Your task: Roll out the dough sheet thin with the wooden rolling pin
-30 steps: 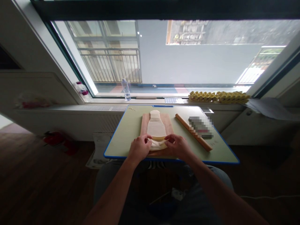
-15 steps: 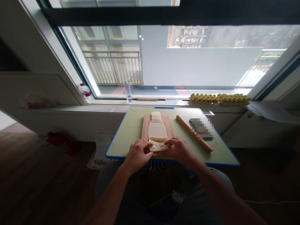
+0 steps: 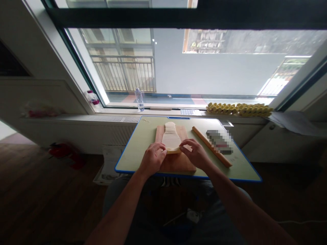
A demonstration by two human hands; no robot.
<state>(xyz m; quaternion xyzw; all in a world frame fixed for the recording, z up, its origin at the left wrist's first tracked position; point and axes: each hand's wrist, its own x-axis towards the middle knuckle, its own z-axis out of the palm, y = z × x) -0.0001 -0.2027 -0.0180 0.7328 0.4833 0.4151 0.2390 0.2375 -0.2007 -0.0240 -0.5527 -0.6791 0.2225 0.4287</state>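
Green table (image 3: 134, 149): left hand (image 3: 152, 159), right hand (image 3: 196, 153) angled inward, pinching dough (image 3: 170, 141).

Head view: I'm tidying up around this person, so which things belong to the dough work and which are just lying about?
Belongs:
- dough, touched by left hand and right hand
- wooden board
- table
- rolling pin, probably

Lying about, apparently:
- clear bottle
- yellow trays
- papers

Blurred item beside the pin: can't tell.
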